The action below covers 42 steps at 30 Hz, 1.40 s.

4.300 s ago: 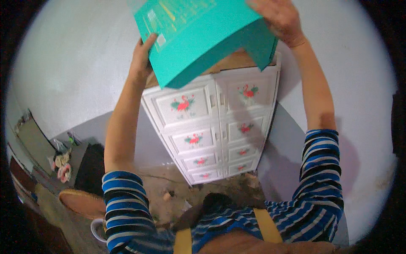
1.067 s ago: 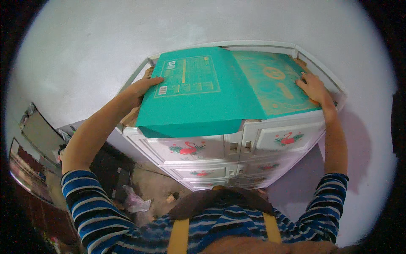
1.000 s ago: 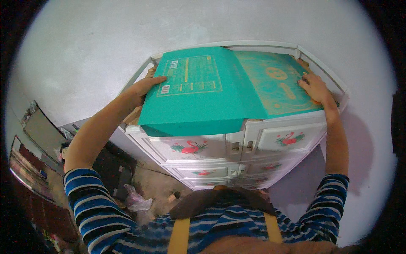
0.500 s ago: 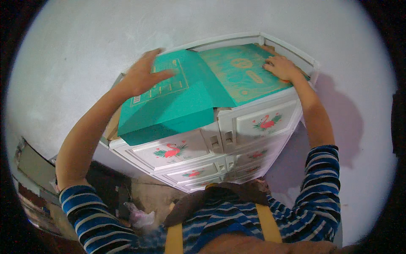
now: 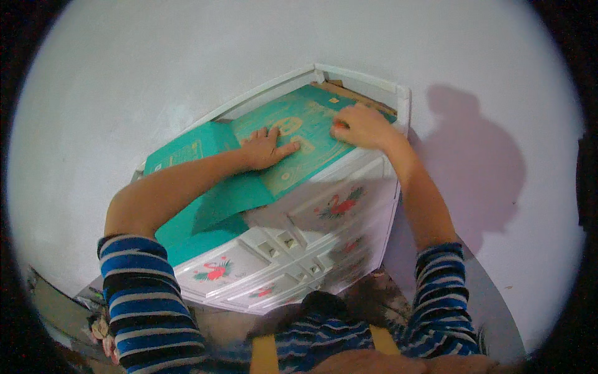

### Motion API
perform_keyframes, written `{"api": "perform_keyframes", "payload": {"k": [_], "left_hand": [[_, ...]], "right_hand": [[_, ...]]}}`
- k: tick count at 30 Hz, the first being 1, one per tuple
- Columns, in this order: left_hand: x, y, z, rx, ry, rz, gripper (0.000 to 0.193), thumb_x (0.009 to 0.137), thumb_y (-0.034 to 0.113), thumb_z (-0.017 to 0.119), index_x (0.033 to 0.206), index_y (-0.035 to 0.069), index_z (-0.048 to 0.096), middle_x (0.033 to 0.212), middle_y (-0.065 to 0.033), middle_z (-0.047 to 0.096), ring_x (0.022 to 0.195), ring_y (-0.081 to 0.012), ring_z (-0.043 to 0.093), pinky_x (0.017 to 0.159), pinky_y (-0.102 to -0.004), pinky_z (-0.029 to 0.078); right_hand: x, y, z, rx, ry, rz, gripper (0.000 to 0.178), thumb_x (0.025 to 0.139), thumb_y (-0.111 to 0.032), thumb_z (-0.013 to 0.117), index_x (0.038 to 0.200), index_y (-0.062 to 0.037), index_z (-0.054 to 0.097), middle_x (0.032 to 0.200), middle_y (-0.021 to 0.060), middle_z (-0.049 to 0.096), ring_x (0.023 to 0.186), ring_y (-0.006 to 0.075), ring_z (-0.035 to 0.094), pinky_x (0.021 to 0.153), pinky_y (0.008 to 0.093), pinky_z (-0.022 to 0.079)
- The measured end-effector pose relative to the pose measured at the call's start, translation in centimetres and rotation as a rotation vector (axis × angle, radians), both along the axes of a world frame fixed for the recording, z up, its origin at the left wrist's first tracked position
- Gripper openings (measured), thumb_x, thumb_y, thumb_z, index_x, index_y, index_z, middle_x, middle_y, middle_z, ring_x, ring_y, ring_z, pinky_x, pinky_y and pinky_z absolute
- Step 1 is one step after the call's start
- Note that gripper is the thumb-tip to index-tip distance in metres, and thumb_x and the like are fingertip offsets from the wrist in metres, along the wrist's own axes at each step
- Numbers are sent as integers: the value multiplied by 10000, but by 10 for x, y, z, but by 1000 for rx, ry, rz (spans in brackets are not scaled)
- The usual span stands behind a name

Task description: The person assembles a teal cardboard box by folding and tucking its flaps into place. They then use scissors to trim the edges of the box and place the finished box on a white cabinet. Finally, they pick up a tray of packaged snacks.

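A green cardboard box (image 5: 299,111) with tan printing lies spread out on top of a white cabinet (image 5: 299,215). My left hand (image 5: 266,149) rests palm down on the printed panel, fingers spread and just right of the fold. Toward the panel's right end, my right hand (image 5: 364,128) is closed, its fingers curled in above the cardboard. A small orange-red bit shows by those fingers; what it is I cannot make out. The left flap of the cardboard is bent and hangs over the cabinet's front edge.
A raised white rim (image 5: 367,84) runs along the back and right of the cabinet top. Brown cardboard (image 5: 358,95) sticks out beside it. Pale walls (image 5: 249,50) stand behind. Flamingo pictures (image 5: 215,269) and recessed handles (image 5: 269,249) mark the cabinet front.
My left hand has come down from above the left flap onto the printed panel. My right hand has curled its fingers. The left flap has buckled, and the view has shifted.
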State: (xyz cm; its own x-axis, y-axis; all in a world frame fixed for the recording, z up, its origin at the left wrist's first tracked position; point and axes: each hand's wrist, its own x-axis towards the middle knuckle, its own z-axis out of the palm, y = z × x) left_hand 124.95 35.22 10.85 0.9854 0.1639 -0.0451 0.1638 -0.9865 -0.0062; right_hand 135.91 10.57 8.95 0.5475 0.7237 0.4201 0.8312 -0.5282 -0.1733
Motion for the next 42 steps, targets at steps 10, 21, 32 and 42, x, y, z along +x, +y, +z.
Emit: {"api": "perform_keyframes", "payload": {"k": [10,21,32,42], "left_hand": [[10,-4,-3,-72,-37,-145,1131,734,839,406,1459,-13,240,1493,-252,236,1387,-416,206,1093,-567,170],[-19,-33,19,-152,41,-395,1013,718,685,593,1414,-3,331,1462,-220,304,1373,-381,255,1114,-473,238],[-72,-90,16,192,-159,-393,642,772,236,633,1297,-62,415,1337,-280,436,1165,-423,483,977,-456,426],[-71,-95,10,220,-384,-635,576,796,160,608,1279,-80,406,1219,-278,522,1068,-412,553,909,-441,479]], "right_hand": [[-27,-48,-36,404,-127,320,361,795,-333,677,1088,-124,648,1175,45,625,1087,267,519,964,426,366],[-11,-59,-18,220,-488,355,307,777,-200,693,1060,-98,630,1034,31,647,924,233,572,783,352,489],[-15,-56,5,108,-688,317,311,805,-98,536,1111,-94,595,958,46,616,907,219,577,798,355,479],[-23,-77,18,157,-792,225,287,784,-73,549,1065,-98,601,950,35,611,915,230,572,806,375,467]]}}
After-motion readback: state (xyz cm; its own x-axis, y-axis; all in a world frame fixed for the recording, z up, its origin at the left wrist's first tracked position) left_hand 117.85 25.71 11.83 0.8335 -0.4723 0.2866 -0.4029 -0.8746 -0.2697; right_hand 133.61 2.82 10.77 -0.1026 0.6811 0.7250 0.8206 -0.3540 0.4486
